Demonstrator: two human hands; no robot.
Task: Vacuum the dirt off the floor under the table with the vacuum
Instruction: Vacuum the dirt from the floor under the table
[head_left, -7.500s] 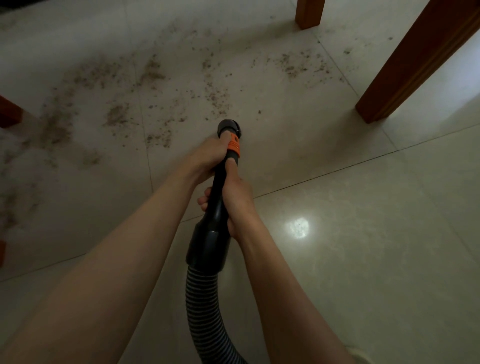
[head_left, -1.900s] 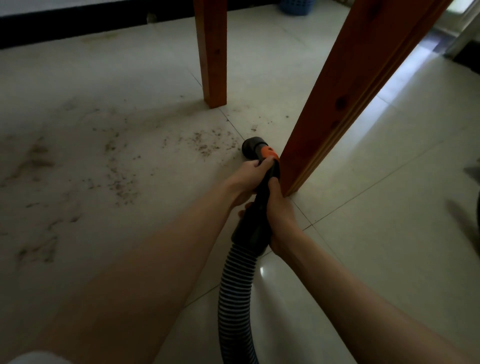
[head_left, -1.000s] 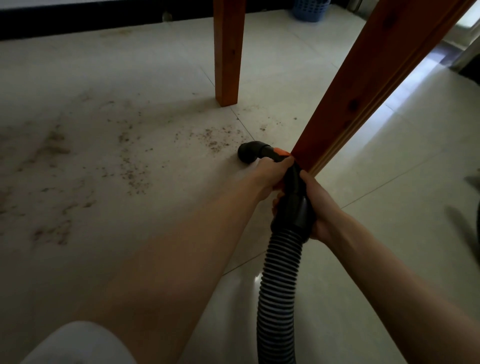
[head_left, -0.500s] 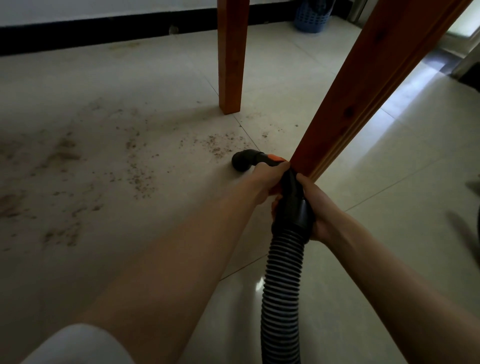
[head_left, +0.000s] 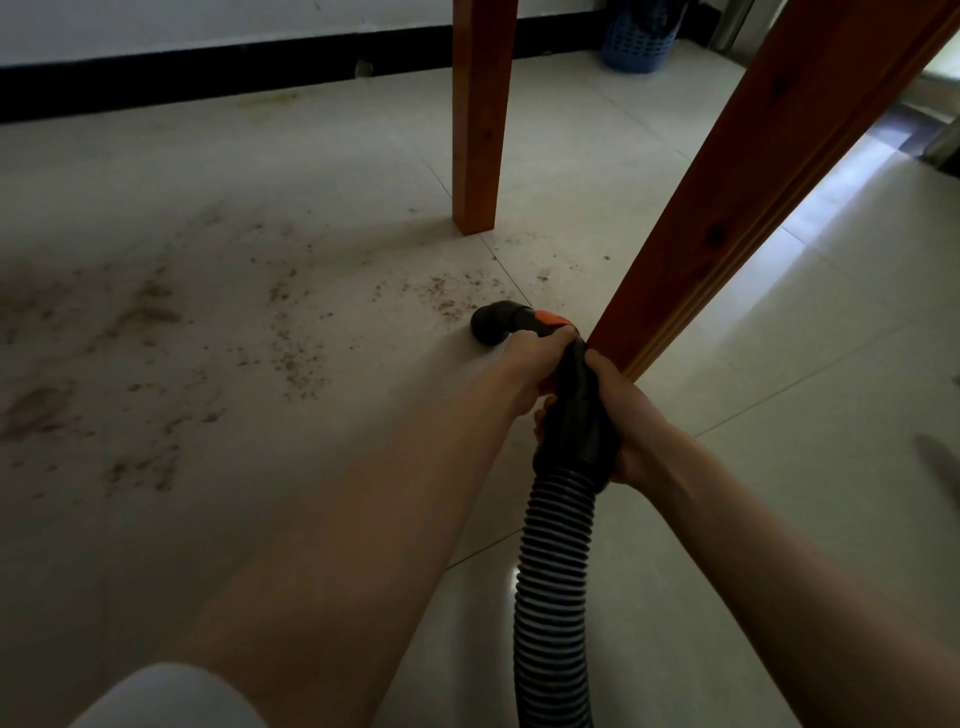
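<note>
Head view: both hands wrap the vacuum handle (head_left: 576, 410), left hand (head_left: 537, 361) forward, right hand (head_left: 626, 415) behind. The nozzle (head_left: 491, 323) has swung left from the near table leg (head_left: 727, 208) toward the dirt (head_left: 447, 299), seemingly just short of it; wider patches remain.

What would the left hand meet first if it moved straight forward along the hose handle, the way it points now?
The left hand points up and left along the vacuum handle. First it would meet the orange collar and the black nozzle, then probably the dirt on the floor; depth is unclear.
</note>
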